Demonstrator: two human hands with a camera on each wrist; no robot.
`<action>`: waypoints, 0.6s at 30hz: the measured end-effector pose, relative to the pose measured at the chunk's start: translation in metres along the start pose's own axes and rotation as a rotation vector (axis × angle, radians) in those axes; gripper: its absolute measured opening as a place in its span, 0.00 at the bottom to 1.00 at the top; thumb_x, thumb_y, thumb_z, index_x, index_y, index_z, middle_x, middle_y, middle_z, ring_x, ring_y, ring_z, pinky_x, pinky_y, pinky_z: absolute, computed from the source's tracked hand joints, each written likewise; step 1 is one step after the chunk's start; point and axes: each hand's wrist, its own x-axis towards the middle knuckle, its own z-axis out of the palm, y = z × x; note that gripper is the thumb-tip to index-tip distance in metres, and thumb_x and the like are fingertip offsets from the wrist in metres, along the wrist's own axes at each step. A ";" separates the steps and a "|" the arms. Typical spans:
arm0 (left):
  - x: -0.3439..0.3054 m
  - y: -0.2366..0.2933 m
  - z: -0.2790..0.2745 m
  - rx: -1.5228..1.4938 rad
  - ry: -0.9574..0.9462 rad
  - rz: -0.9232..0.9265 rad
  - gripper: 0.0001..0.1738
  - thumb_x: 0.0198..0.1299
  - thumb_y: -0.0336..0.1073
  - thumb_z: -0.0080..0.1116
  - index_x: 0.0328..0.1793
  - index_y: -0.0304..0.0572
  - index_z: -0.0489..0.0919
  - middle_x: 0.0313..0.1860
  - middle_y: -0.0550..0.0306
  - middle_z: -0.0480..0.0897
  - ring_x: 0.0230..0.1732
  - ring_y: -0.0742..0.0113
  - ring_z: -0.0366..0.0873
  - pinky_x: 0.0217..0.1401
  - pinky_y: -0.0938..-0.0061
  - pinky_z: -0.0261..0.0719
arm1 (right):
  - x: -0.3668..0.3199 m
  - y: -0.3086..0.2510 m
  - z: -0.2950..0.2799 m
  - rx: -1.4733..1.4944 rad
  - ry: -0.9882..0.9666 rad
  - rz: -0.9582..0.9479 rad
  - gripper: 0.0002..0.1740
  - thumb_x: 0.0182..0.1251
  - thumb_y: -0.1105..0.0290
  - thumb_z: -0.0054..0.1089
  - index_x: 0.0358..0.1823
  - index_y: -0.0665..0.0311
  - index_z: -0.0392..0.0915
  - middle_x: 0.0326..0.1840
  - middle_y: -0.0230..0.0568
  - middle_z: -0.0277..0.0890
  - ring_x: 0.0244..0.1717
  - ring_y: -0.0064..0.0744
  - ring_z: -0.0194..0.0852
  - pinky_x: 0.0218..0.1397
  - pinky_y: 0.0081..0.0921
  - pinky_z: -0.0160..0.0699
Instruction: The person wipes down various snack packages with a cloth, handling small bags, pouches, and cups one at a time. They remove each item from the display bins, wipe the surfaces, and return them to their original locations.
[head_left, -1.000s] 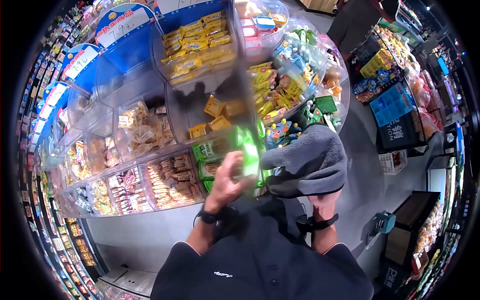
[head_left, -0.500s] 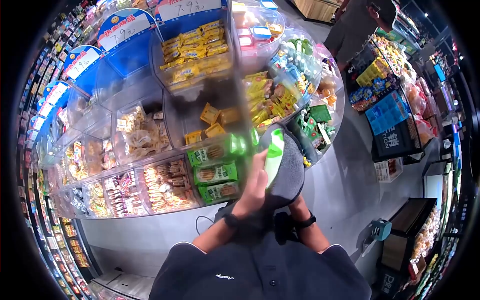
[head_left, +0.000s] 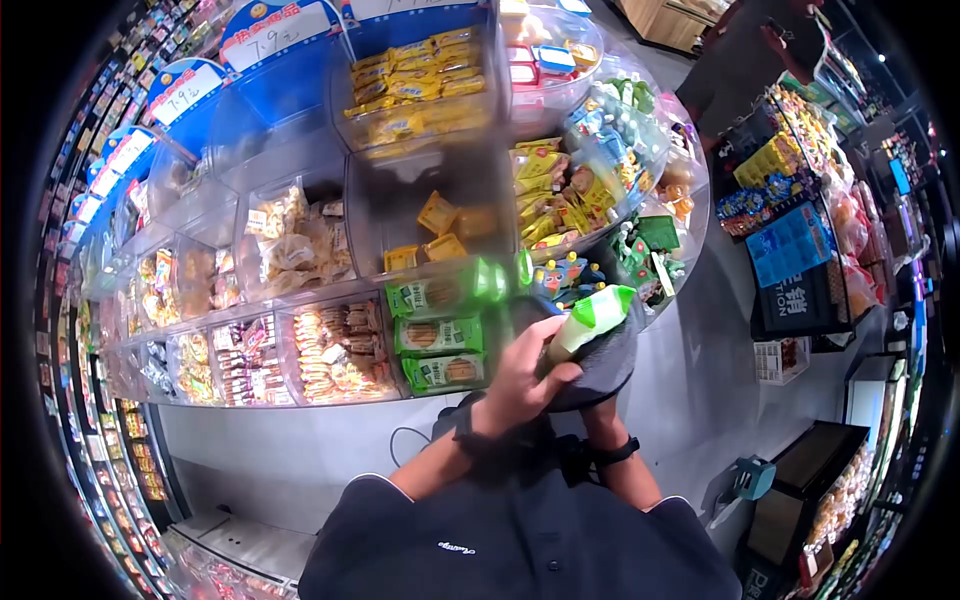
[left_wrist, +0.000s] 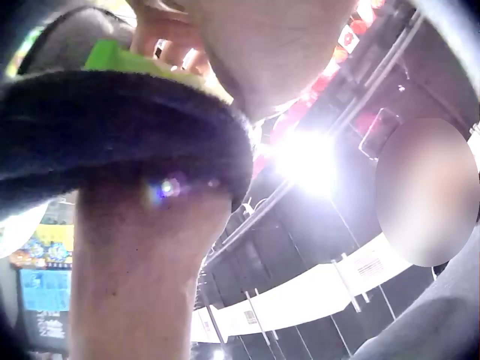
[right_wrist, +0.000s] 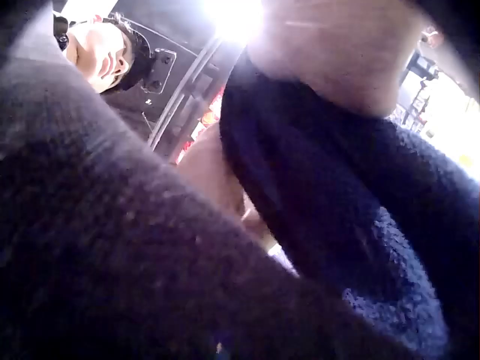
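My left hand pinches a green-and-white snack packet, its thumb on the near side. The packet stands tilted against a dark grey fleecy mitt that covers my right hand; only bare skin at the wrist shows. From the left wrist view, the green end of the packet sticks up behind the mitt's cuff. Dark plush folds of the mitt fill much of the right wrist view. Inside the mitt the right fingers are hidden. Several similar green packets lie in the bin left of my hands.
Clear plastic bins of wrapped snacks spread to the left. Yellow packets fill a bin farther back. Round tiers of bagged snacks stand right of them. A person in dark clothes is at the back right, near a laden display.
My left hand has carried the green packet rightward from the bin's edge to the mitt. The mitt has gone from stretched out flat to tucked behind the packet. The packet now leans farther right.
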 end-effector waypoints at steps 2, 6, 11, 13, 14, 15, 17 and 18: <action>0.000 0.004 -0.005 0.065 -0.050 0.068 0.32 0.53 0.31 0.70 0.63 0.32 0.69 0.58 0.45 0.77 0.56 0.56 0.78 0.56 0.69 0.75 | -0.006 0.020 -0.007 -0.025 0.032 0.002 0.32 0.64 0.60 0.62 0.66 0.65 0.63 0.60 0.40 0.70 0.60 0.35 0.68 0.65 0.31 0.66; -0.007 -0.019 -0.015 -0.198 -0.228 -0.058 0.28 0.53 0.25 0.67 0.62 0.35 0.72 0.63 0.47 0.75 0.59 0.57 0.75 0.61 0.68 0.72 | 0.002 0.008 -0.013 -0.113 -0.008 -0.049 0.36 0.51 0.60 0.69 0.60 0.66 0.65 0.56 0.43 0.73 0.56 0.37 0.73 0.62 0.31 0.71; -0.016 -0.011 -0.017 -0.227 -0.077 -0.033 0.34 0.53 0.24 0.65 0.68 0.38 0.69 0.62 0.47 0.73 0.56 0.56 0.72 0.66 0.67 0.65 | 0.008 0.003 -0.003 0.103 -0.022 0.001 0.46 0.30 0.64 0.82 0.56 0.69 0.69 0.52 0.46 0.75 0.54 0.37 0.76 0.61 0.31 0.73; -0.019 -0.007 -0.022 -0.022 -0.046 0.016 0.25 0.57 0.24 0.61 0.63 0.35 0.73 0.67 0.43 0.70 0.55 0.52 0.72 0.66 0.67 0.65 | 0.012 -0.013 -0.001 -0.081 -0.219 -0.119 0.45 0.36 0.64 0.79 0.59 0.69 0.68 0.54 0.44 0.74 0.59 0.35 0.72 0.66 0.32 0.69; -0.018 -0.003 -0.016 -0.029 0.086 0.024 0.24 0.57 0.25 0.61 0.61 0.38 0.75 0.61 0.44 0.74 0.50 0.51 0.73 0.62 0.66 0.68 | 0.008 -0.023 0.020 0.131 -0.142 0.127 0.35 0.45 0.62 0.74 0.56 0.65 0.71 0.55 0.42 0.74 0.58 0.36 0.71 0.61 0.32 0.70; -0.023 -0.008 -0.017 0.003 0.079 0.066 0.29 0.54 0.26 0.64 0.64 0.40 0.73 0.59 0.46 0.73 0.50 0.53 0.72 0.60 0.66 0.69 | 0.005 -0.016 0.015 -0.105 -0.258 -0.058 0.32 0.47 0.61 0.72 0.54 0.63 0.73 0.53 0.40 0.75 0.55 0.37 0.72 0.58 0.32 0.71; -0.031 -0.018 -0.021 0.068 0.067 0.150 0.40 0.49 0.27 0.70 0.71 0.42 0.68 0.57 0.50 0.71 0.51 0.56 0.72 0.58 0.66 0.70 | 0.001 -0.005 0.007 -0.579 -0.481 -0.434 0.25 0.51 0.60 0.68 0.51 0.59 0.75 0.49 0.38 0.76 0.49 0.39 0.74 0.52 0.32 0.72; -0.032 -0.016 -0.021 0.034 0.078 0.179 0.38 0.49 0.28 0.71 0.69 0.40 0.69 0.51 0.50 0.73 0.49 0.56 0.72 0.53 0.66 0.72 | -0.002 -0.009 0.011 -0.567 -0.475 -0.382 0.23 0.50 0.60 0.68 0.48 0.57 0.77 0.45 0.37 0.77 0.45 0.41 0.74 0.49 0.33 0.73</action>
